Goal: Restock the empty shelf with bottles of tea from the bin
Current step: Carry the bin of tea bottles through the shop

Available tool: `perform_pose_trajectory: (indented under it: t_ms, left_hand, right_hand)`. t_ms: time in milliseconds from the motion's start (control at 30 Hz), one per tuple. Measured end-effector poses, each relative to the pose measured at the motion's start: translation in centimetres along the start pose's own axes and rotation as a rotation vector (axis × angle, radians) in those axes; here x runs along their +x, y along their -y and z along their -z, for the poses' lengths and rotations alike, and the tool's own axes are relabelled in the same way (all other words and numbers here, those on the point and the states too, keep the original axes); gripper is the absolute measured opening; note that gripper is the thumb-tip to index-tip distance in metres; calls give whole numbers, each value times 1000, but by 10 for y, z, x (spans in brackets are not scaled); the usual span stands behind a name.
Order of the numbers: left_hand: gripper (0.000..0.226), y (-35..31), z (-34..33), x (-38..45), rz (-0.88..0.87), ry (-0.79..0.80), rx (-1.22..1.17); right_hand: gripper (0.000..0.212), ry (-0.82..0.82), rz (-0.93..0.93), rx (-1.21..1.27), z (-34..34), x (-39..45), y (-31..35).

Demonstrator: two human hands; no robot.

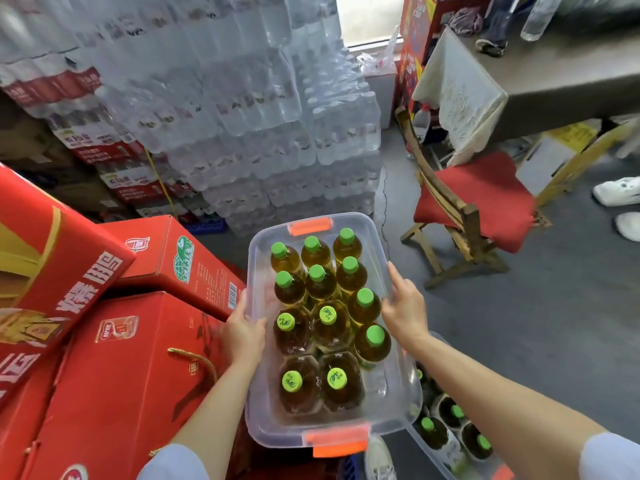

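Observation:
A clear plastic bin (pixel 398 403) with orange latches is lifted off the floor in front of me. Inside stand several tea bottles (pixel 320 282) with amber liquid and green caps, all upright. My left hand (pixel 242 332) grips the bin's left long rim, fingers curled over the edge. My right hand (pixel 403 306) grips the right long rim. No shelf is in view.
A second clear bin (pixel 450 434) of tea bottles sits low at the right, under the held one. Red cartons (pixel 114 375) are stacked at the left. Shrink-wrapped water packs (pixel 242 116) tower ahead. A wooden chair with a red cushion (pixel 474 199) stands right, by a table.

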State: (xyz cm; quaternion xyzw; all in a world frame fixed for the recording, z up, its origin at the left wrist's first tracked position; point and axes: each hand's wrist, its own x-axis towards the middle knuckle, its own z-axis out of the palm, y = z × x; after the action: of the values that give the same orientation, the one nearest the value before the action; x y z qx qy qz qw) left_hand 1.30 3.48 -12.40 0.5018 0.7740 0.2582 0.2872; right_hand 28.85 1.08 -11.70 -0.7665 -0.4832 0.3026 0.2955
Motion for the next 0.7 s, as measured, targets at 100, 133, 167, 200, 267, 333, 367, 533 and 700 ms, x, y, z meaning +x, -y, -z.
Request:
perform_pose_trajectory:
  t_ms: [100,133,167,200,267,333,367,533,700]
  left_hand:
    - [70,-22,-11,-7,-37,40,-36]
    - [70,-28,-17,-9,-47,62,-51]
    - [70,-34,-23,-12,-56,80,-70]
    - [71,-40,-28,-16,-70,98,-85]
    - [70,-50,-41,-25,-95,144,-98]
    - [68,-63,-55,-37,-121,176,-97]
    - [66,-71,-62,-44,-139,193,-102]
    - [60,-115,-99,-83,-236,321,-128]
    - [65,-147,-137,-125,-377,490,-136]
  right_hand:
    - [68,-50,-42,22,19,-6,-17]
    - [68,-71,-56,27,27,-8,-23]
    - [67,-92,-64,32,35,-11,-29]
    - [67,-113,-70,36,43,-13,-35]
    - [66,-161,-74,45,60,-21,-48]
    - [66,-216,-90,45,78,-30,-64]
    - [66,-245,-104,38,87,-34,-73]
    - [66,-382,-194,38,130,-66,-114]
    - [67,-522,-334,27,172,-111,-158]
